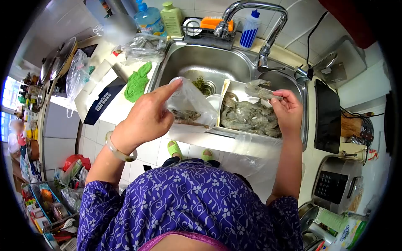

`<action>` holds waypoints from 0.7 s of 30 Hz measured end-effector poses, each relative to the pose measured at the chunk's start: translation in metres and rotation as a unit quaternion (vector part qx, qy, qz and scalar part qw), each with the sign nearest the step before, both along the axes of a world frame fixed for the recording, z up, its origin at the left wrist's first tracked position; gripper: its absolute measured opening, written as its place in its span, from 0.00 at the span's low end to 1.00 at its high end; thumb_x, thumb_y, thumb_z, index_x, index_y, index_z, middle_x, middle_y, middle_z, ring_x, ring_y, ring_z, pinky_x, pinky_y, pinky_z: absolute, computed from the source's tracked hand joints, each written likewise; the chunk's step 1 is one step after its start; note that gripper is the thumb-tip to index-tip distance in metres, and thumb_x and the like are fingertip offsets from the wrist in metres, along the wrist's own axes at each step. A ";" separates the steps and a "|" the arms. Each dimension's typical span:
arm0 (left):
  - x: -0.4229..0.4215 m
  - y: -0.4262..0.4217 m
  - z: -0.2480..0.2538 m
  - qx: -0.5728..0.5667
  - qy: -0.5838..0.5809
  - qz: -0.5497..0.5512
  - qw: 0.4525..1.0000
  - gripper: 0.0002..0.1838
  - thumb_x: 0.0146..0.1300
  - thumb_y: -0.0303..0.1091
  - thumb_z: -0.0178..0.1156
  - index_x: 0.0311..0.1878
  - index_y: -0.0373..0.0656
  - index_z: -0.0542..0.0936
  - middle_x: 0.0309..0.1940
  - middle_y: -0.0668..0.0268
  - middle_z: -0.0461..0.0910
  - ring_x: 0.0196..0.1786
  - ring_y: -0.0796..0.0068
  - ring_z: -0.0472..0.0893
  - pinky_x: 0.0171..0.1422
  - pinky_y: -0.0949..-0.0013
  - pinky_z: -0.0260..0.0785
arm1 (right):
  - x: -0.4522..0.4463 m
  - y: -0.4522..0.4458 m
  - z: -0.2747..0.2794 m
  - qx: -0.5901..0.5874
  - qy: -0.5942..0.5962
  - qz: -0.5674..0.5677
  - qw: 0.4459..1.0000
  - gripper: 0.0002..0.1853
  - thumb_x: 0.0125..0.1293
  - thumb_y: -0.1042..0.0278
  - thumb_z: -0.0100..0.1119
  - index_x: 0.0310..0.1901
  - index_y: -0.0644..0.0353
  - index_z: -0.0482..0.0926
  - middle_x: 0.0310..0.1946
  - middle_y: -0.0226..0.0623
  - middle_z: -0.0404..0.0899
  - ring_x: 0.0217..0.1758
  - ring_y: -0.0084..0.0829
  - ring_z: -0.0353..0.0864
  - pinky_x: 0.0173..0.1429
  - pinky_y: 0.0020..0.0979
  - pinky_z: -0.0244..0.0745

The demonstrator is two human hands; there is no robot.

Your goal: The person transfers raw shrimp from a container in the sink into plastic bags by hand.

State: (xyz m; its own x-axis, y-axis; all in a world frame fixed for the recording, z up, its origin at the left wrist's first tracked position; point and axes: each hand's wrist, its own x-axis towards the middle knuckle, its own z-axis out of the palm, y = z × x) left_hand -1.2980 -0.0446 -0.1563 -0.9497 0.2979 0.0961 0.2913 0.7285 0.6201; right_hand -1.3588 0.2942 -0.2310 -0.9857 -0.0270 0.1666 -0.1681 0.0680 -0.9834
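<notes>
My left hand [146, 113], with a bangle at its wrist, grips the top edge of a clear plastic bag [190, 100]. A few shrimp [187, 116] lie in the lower part of this bag. Between the thumb and fingers of my right hand [287, 104] is a grey shrimp [260, 90], held above the right side of a white box. That box [224, 90] rests over the front of the sink and holds a pile of raw grey shrimp [247, 115]. The bag hangs just left of the box.
Green scraps lie at the drain of the metal sink [180, 56]. A chrome faucet [266, 54] arches behind it. Left on the counter are a green cloth-like bundle [137, 82], an opened carton [100, 94] and plastic bags [144, 47]. A black board [327, 117] stands right.
</notes>
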 end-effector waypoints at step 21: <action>0.017 -0.010 -0.011 0.063 -0.027 0.029 0.997 0.37 0.44 0.15 0.51 0.65 0.38 0.67 0.49 0.50 0.79 0.22 0.69 0.76 0.30 0.70 0.71 | -0.060 -0.039 -0.088 0.509 0.097 0.098 0.850 0.13 0.62 0.67 0.58 0.48 0.53 0.81 0.38 0.43 0.83 0.41 0.40 0.82 0.46 0.39 0.77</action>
